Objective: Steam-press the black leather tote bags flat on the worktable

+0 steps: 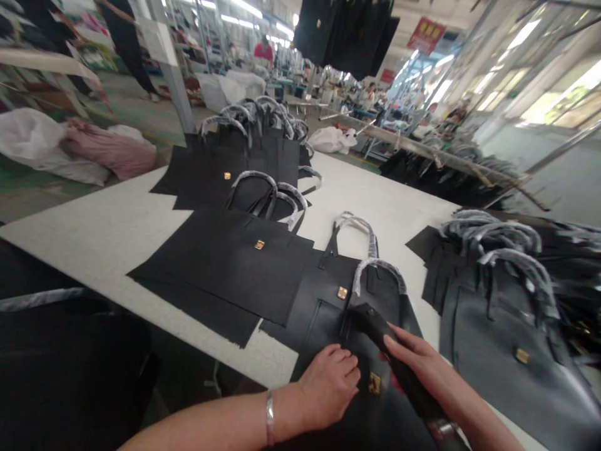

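My left hand (328, 385) rests on a black bag panel (328, 432) with its fingers curled in. Whatever lies under those fingers is hidden. A gold clasp (374, 383) shows on the panel just right of this hand. My right hand (413, 357) is wrapped round a long black handheld tool (416, 391), whose exact kind I cannot make out. The tool's dark head (369, 318) lies over the bag pieces, near a plastic-wrapped handle (380, 266). Another black panel with a gold clasp (342, 292) lies just beyond.
Overlapping black bag panels (225, 263) spread along the left of the white table (361, 194). A stack of bag pieces with wrapped handles (507, 338) occupies the right. More handles (263, 116) pile up at the far end. Wrapped bundles (107, 150) sit beyond the left edge.
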Tool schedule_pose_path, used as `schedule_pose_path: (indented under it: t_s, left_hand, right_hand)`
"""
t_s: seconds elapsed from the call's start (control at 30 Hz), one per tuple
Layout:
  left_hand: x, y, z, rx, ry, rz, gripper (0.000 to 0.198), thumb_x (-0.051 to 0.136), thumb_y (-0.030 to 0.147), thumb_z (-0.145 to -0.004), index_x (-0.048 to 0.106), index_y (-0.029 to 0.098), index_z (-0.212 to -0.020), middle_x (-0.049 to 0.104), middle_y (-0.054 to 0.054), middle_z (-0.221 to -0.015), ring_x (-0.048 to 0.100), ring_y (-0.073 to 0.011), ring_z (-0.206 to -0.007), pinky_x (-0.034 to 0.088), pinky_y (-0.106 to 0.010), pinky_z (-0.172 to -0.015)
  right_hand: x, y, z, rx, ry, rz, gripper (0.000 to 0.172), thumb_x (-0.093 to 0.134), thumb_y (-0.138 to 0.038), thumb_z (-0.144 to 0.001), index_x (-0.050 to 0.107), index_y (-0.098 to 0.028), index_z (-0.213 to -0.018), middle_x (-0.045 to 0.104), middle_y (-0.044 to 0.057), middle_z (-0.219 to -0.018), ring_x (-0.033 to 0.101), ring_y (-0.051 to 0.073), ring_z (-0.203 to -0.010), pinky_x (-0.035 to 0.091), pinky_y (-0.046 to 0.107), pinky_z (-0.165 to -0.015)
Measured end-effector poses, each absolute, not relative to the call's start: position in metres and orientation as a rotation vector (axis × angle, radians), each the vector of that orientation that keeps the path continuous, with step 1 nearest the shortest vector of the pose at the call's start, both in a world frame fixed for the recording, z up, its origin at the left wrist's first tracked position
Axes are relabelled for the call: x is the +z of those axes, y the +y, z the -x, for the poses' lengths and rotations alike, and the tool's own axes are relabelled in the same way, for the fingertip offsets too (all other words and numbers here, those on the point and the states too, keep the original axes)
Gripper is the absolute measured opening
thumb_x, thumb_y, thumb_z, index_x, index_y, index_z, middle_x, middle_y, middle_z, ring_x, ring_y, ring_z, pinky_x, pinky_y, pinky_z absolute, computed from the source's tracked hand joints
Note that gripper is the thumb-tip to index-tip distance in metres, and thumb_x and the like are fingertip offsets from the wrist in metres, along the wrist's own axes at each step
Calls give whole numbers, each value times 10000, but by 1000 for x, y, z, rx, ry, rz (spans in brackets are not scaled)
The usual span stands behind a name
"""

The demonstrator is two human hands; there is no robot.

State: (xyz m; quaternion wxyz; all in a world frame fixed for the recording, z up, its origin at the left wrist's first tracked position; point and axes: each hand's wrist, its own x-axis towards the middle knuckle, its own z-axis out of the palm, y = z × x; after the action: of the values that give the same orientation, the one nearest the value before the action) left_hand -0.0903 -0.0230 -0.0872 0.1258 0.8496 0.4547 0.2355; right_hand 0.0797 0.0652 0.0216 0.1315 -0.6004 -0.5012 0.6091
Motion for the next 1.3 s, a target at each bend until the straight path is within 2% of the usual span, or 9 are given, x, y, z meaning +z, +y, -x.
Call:
schedule_pose_path:
  t_s: [0.4, 0.67, 0.87, 1.03, 1.3]
  left_hand:
    - [-86, -20, 93, 631, 1295, -2627, 226, 481, 280, -889, 598, 126, -1007, 603, -81, -1027, 512, -206, -1044, 330, -361, -986]
    - [-91, -20, 93, 701, 1315, -2600, 214, 529, 269, -852, 598, 108, -975, 592, -77, -986, 504, -216, -1031, 321, -378, -1001]
    - [-91, -21, 92, 700, 1333, -2589, 230, 578, 282, -816, 608, 119, -976, 605, -80, -991, 504, -210, -1014, 324, -372, -996]
    - [-94, -19, 92, 735, 1320, -2594, 218, 574, 296, -816, 611, 119, -939, 593, -75, -922, 515, -216, -975, 344, -374, -959]
    - [-90, -20, 96, 748, 1320, -2595, 183, 571, 288, -813, 602, 121, -881, 575, -66, -898, 512, -206, -933, 354, -365, -937]
  right_hand:
    - [18, 86, -17, 1987, -1665, 1608, 583, 668, -497, -738, 566, -164, -1205, 557, -57, -573, 526, 112, -423, 372, 206, -386]
    - [22, 83, -18, 2100, -1722, 1628, 591, 648, -543, -739, 559, -159, -1179, 572, -49, -579, 534, 108, -379, 395, 206, -379]
    - [29, 89, -4, 2068, -1706, 1659, 472, 637, -525, -762, 576, -170, -1067, 603, -31, -642, 548, 101, -394, 388, 193, -370]
    - [28, 88, -4, 2084, -1752, 1658, 419, 636, -527, -772, 585, -176, -995, 574, -51, -592, 549, 101, -398, 381, 192, -387]
    - [35, 89, 11, 1995, -1797, 1714, 430, 627, -533, -753, 553, -173, -976, 606, -30, -631, 562, 109, -408, 385, 198, -388]
